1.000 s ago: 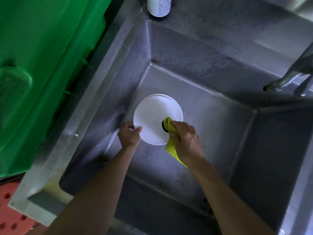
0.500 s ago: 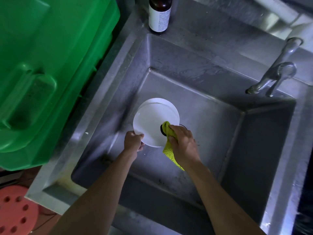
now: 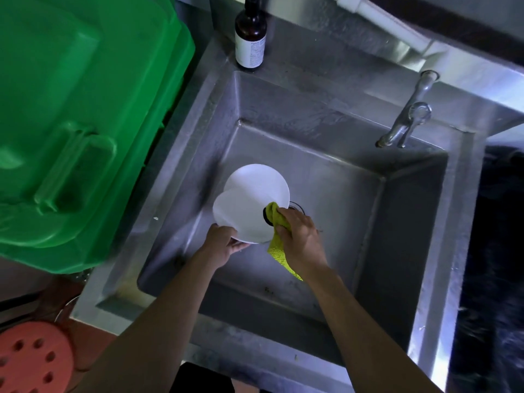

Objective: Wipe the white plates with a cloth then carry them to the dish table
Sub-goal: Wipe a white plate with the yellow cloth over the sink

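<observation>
The fingers (image 3: pixel 226 236) of the left hand (image 3: pixel 218 245) curl round the near rim of the upper white plate (image 3: pixel 241 217), thumb on top and the rest underneath, so that hand grips the plate and holds it tilted over the basin. The fingers of the right hand (image 3: pixel 300 236) are bunched tight on a yellow-green cloth (image 3: pixel 276 248), pressing its top fold against the plate's right edge while the loose tail hangs down beside the wrist.

By size: the green bin (image 3: pixel 79 123) fills the left side, lid closed. The steel sink (image 3: pixel 397 222) takes the middle of the view, and both forearms reach down into it. A second white plate (image 3: pixel 258 180) lies behind and partly under the held one, whether it rests on the sink floor or leans on the wall I cannot tell. A red perforated stool (image 3: pixel 31 361) shows at the lower left. On the sink's back ledge stand a brown bottle (image 3: pixel 251 38) with a pale label and, well apart to the right, a metal tap (image 3: pixel 408 120). The dark drain (image 3: pixel 295 207) peeps out just beside the cloth.

As for progress, the job looks to be in its early part: one plate is being wiped, at least one more waits, and no plate has yet gone to the dish table, which is not in view. Wiping both plates and the whole carrying step appear to remain.
</observation>
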Available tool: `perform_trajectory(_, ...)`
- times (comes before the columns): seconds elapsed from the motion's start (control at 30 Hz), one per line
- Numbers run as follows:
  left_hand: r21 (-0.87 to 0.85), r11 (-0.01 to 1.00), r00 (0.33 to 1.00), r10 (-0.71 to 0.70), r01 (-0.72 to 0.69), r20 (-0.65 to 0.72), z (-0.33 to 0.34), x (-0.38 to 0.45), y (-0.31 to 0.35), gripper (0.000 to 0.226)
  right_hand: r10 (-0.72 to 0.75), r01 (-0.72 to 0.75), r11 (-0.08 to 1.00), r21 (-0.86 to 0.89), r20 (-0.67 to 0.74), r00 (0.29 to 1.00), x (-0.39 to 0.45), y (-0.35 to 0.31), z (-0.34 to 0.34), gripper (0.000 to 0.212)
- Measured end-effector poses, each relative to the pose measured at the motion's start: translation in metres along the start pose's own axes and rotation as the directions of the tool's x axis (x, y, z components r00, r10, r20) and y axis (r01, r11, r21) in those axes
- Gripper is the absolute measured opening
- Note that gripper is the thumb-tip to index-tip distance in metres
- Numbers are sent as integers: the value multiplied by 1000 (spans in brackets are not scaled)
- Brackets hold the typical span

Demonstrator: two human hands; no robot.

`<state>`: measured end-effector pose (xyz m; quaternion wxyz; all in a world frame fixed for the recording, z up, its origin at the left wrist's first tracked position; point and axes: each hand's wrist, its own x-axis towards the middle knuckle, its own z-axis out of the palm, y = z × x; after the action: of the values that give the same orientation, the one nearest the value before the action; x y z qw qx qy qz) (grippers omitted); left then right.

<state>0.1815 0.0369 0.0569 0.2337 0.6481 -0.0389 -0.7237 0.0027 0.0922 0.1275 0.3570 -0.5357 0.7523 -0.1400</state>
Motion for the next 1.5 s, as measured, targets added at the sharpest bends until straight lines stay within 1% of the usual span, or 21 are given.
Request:
perform_trajectory(0.07,-28,1000,999,8,-7,43,4,-14,4,59,-7,8,1000,7,-13,1000,-10,-5,-3,40)
perform_trajectory(0.17,-52,998,994,48,-43,99,8,-38,9,64,-16,18,1000,25,-47,999,-25,-13,-10,38)
perform_trajectory(0.3,55,994,980,82,-93,179,6,-67,15,66,-21,26,999,40,-118,993,-41,-30,-23,39)
perform_trajectory(0.47,216,961,958,113,-173,265,6,-99,26,58,-64,67,998,11,-208,976,-55,-52,-44,40)
perform_trajectory(0.63,255,943,911,97,-213,402,6,-127,33,57,-159,146,987,-68,-267,950,-63,-71,-61,41)
perform_trajectory(0.73,263,933,872,94,-245,481,8,-140,38,60,-203,182,978,-101,-272,940,-68,-80,-65,44)
perform_trajectory(0.83,300,910,843,88,-284,531,10,-150,45,55,-243,218,969,-119,-277,930,-74,-86,-69,42)
perform_trajectory(0.97,336,892,816,61,-303,574,13,-165,54,60,-331,238,924,-298,-318,888,-84,-84,-78,42)
perform_trajectory(1.03,354,880,801,47,-316,597,16,-171,58,64,-374,246,886,-393,-293,880,-89,-78,-83,46)
perform_trajectory(1.13,374,851,757,42,-369,652,22,-179,61,61,-430,285,840,-463,-246,869,-93,-69,-90,52)
perform_trajectory(1.3,363,837,694,27,-409,719,32,-189,64,47,-534,356,774,-524,-237,812,-98,-66,-88,53)
perform_trajectory(1.4,362,834,649,-5,-418,761,35,-190,67,44,-608,421,720,-552,-209,766,-102,-70,-87,55)
perform_trajectory(1.5,373,828,615,-44,-418,787,35,-192,70,36,-641,454,694,-559,-191,743,-103,-76,-92,58)
